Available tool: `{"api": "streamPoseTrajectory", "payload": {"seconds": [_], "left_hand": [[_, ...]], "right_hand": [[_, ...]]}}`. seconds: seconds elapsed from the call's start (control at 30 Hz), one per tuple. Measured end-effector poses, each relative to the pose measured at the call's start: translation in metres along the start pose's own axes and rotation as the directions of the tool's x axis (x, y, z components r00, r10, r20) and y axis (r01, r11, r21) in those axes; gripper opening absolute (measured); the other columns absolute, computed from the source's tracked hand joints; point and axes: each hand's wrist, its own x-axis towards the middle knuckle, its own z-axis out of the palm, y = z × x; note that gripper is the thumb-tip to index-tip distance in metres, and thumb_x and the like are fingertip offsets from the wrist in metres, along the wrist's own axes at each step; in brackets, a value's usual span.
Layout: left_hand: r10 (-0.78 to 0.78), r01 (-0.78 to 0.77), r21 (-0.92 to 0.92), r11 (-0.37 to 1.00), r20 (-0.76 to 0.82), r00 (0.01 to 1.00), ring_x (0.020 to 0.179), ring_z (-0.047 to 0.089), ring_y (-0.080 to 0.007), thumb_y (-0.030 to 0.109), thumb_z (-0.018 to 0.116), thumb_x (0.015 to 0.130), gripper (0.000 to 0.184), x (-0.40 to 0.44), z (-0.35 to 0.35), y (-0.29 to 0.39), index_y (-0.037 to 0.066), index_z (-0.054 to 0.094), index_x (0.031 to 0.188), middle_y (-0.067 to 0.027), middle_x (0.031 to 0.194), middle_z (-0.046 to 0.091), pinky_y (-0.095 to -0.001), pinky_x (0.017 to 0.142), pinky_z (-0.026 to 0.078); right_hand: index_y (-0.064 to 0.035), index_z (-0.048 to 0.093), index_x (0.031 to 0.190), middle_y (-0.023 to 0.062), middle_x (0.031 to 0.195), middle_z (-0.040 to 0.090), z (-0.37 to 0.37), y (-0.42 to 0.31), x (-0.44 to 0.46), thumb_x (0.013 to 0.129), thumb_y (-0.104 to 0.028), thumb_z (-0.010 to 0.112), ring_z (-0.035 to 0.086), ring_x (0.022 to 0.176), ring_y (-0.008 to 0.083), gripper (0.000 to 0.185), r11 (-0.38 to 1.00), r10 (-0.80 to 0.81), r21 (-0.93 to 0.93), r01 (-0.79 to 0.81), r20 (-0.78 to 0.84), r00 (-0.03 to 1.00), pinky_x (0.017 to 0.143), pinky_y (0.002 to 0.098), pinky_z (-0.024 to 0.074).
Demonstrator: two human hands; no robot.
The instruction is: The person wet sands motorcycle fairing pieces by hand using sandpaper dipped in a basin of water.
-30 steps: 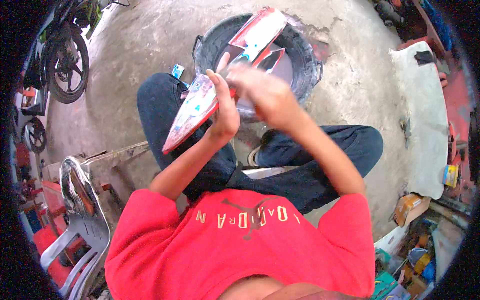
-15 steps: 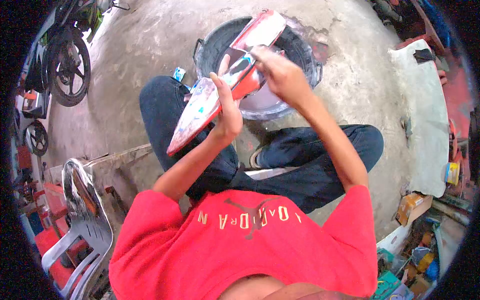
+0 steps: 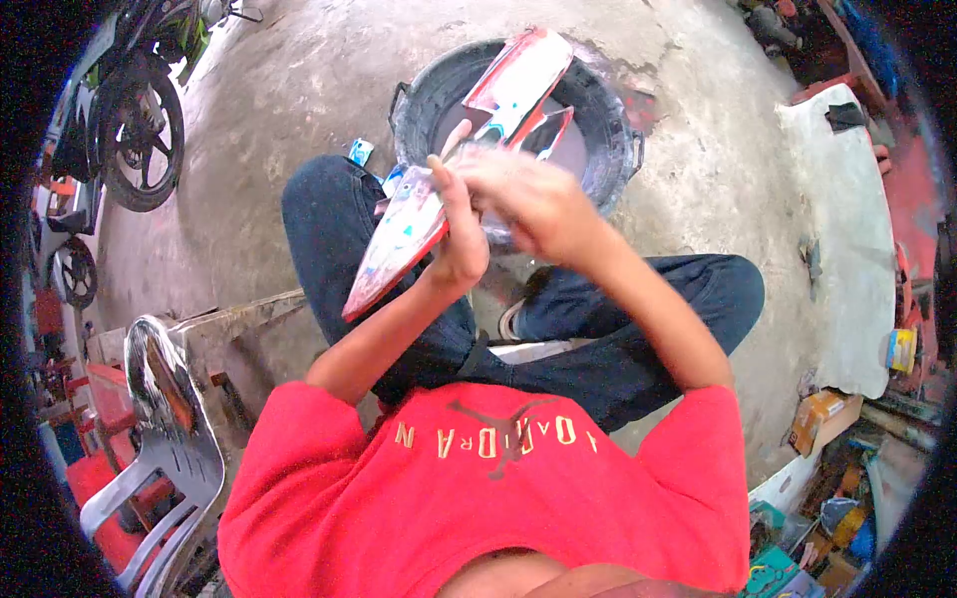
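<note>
A long red and white panel (image 3: 401, 231) with blue marks slants from above my lap up over a dark round tub (image 3: 610, 164). My left hand (image 3: 462, 221) is wrapped round the middle of the panel, its fingertips showing at the far side. Over the panel's middle, beside the left fingers, lies my right hand (image 3: 533, 204), blurred and with its fingers bent; anything under them is hidden. The panel's wide far end (image 3: 523, 75) reaches above the tub, which holds cloudy liquid.
A grey plastic chair (image 3: 179, 444) stands at the lower left, near a wooden board. Motorcycle wheels (image 3: 143, 140) are at the upper left. A pale slab (image 3: 847, 249), a cardboard box (image 3: 822, 421) and mixed clutter line the right side.
My right hand moved up along the panel, then back down toward my left hand. The panel and left hand shifted slightly right and down in view.
</note>
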Motion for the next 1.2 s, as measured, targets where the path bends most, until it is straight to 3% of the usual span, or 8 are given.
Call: {"api": "streamPoseTrajectory", "payload": {"seconds": [0.1,0.33,0.43,0.63,0.77,1.0,1.07,1.2], "left_hand": [[-0.118,0.104,-0.125,0.987,-0.108,0.987,0.135,0.046,-0.0234,0.072,0.018,0.098,0.086,-0.001,0.013,0.008,0.006,0.032,0.151,-0.0135,0.14,0.052,-0.042,0.116,0.032],[-0.039,0.032,-0.07,0.997,-0.096,0.995,0.13,0.052,-0.0264,0.072,0.018,0.098,0.085,-0.001,0.008,0.007,0.007,0.033,0.151,-0.0165,0.14,0.052,-0.0428,0.111,0.039],[-0.107,0.093,-0.114,0.989,-0.123,0.987,0.134,0.047,-0.0247,0.073,0.018,0.097,0.087,-0.001,0.016,0.013,0.007,0.033,0.151,-0.0161,0.142,0.051,-0.0424,0.113,0.036],[-0.029,0.02,-0.116,0.993,-0.081,0.996,0.134,0.048,-0.0254,0.071,0.02,0.099,0.083,0.004,0.009,0.009,0.007,0.035,0.15,-0.0146,0.142,0.051,-0.043,0.114,0.035],[-0.084,0.065,-0.142,0.988,-0.13,0.988,0.134,0.048,-0.0258,0.071,0.022,0.099,0.082,0.0,0.011,0.003,0.007,0.036,0.149,-0.0145,0.141,0.052,-0.043,0.112,0.037],[-0.079,0.05,-0.166,0.985,-0.174,0.982,0.133,0.049,-0.0256,0.071,0.022,0.098,0.083,0.003,0.015,0.008,0.008,0.036,0.15,-0.014,0.142,0.051,-0.044,0.111,0.038],[-0.108,0.085,-0.182,0.98,-0.122,0.987,0.133,0.049,-0.0254,0.071,0.021,0.099,0.083,0.002,0.014,0.014,0.007,0.036,0.15,-0.0144,0.141,0.052,-0.0442,0.111,0.038],[-0.018,0.009,-0.076,0.997,-0.127,0.992,0.13,0.052,-0.0263,0.072,0.02,0.098,0.085,0.005,0.011,0.012,0.007,0.035,0.15,-0.0157,0.139,0.054,-0.0446,0.11,0.039]], "right_hand": [[-0.0054,0.062,0.124,0.018,0.121,0.067,-0.004,0.048,-0.002,0.088,0.002,0.055,0.066,0.112,0.0325,0.038,0.967,0.199,-0.151,-0.204,-0.047,0.979,0.094,0.0394,0.0529],[-0.0062,0.061,0.126,0.0162,0.124,0.066,-0.006,0.011,-0.004,0.085,-0.008,0.063,0.063,0.118,0.0326,0.041,0.999,0.033,-0.038,-0.031,0.04,0.999,0.103,0.044,0.0489],[-0.0067,0.062,0.126,0.0153,0.124,0.066,-0.009,0.055,-0.013,0.088,-0.009,0.061,0.063,0.118,0.0321,0.038,0.953,0.251,-0.164,-0.253,-0.034,0.967,0.101,0.0424,0.0497],[-0.0058,0.062,0.123,0.0152,0.125,0.066,0.001,-0.004,-0.001,0.088,-0.012,0.062,0.063,0.118,0.0322,0.036,0.999,0.02,-0.037,-0.02,0.008,1.0,0.101,0.0423,0.0497],[-0.0066,0.061,0.126,0.0172,0.123,0.066,-0.003,0.046,-0.005,0.089,-0.013,0.059,0.063,0.118,0.0343,0.038,0.933,0.327,-0.141,-0.331,-0.053,0.944,0.1,0.043,0.0504],[-0.0014,0.059,0.128,0.0181,0.126,0.065,0.0,0.032,-0.009,0.087,0.003,0.057,0.063,0.117,0.0341,0.041,0.987,0.076,-0.142,-0.077,-0.013,0.997,0.097,0.0392,0.0523],[-0.0042,0.06,0.128,0.0182,0.126,0.065,-0.008,0.057,-0.015,0.087,-0.007,0.057,0.064,0.117,0.033,0.041,0.91,0.401,-0.103,-0.402,-0.029,0.916,0.1,0.0408,0.0514],[-0.0038,0.06,0.128,0.0172,0.129,0.064,-0.003,0.003,-0.002,0.087,-0.009,0.058,0.062,0.12,0.0314,0.041,0.967,0.047,-0.25,-0.041,0.019,0.999,0.102,0.0419,0.0502]]}}
